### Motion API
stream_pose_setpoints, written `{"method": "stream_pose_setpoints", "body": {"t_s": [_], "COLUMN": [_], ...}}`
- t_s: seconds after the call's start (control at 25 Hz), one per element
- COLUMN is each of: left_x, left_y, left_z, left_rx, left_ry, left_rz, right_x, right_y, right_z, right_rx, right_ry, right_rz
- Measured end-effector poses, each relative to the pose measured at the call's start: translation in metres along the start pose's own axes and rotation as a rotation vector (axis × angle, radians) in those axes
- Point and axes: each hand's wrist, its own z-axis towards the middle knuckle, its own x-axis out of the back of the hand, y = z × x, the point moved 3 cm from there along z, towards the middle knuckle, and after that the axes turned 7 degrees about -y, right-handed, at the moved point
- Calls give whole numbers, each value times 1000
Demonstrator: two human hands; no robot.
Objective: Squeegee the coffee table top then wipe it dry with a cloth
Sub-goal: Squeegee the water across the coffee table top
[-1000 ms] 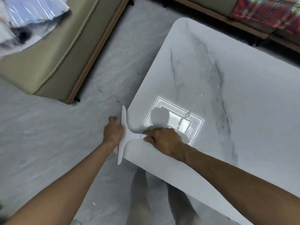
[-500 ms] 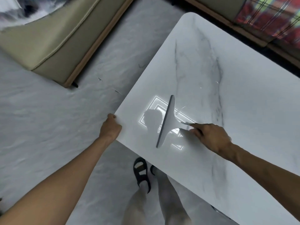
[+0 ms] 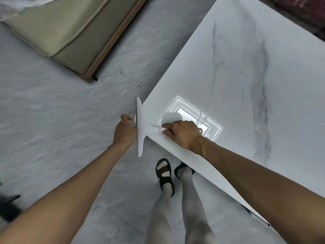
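Note:
The coffee table top (image 3: 246,71) is white marble with grey veins and fills the right half of the view. A white T-shaped squeegee (image 3: 140,127) sits at the table's near left corner, its blade hanging past the edge. My right hand (image 3: 182,133) grips its handle on the table top. My left hand (image 3: 124,131) is just off the corner, behind the blade and touching it, fingers slightly curled. A few water drops (image 3: 202,118) and a bright square light reflection lie right of my right hand. No cloth is in view.
A beige sofa cushion with a wooden base (image 3: 70,32) stands at the upper left on the grey floor (image 3: 52,120). My legs and black sandals (image 3: 165,175) are below the table corner. A plaid fabric edge (image 3: 302,6) shows at the top right.
Half a second ago the squeegee was out on the table over the reflection; my right hand has pulled it left to the corner edge, against my left hand.

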Motion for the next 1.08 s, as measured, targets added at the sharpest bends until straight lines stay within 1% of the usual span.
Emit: {"method": "stream_pose_setpoints", "body": {"t_s": [0.16,0.28,0.36,0.44,0.56,0.68,0.8,0.92,1.08], "left_x": [-26,-42,-50,-56,-65,-76,-85,-103,-148], "left_y": [9,25,35,40,45,48,48,47,57], "left_z": [-11,-18,-22,-25,-29,-34,-38,-45,-68], "left_rx": [-80,-146,-174,-201,-217,-222,-209,-212,-298], "left_ry": [-104,-193,-216,-213,-199,-185,-180,-176,-238], "left_rz": [100,177,208,225,210,202,191,232,301], "right_x": [-4,-7,-6,-2,-1,-15,-35,-48,-57], "right_y": [65,123,155,170,151,104,69,86,155], "right_z": [-65,-132,-171,-196,-189,-143,-103,-110,-177], "right_rx": [-109,-258,-391,-460,-373,-212,-84,-83,-171], "right_ry": [44,73,80,80,101,51,8,22,7], "right_rz": [33,53,42,12,67,117,86,67,76]}}
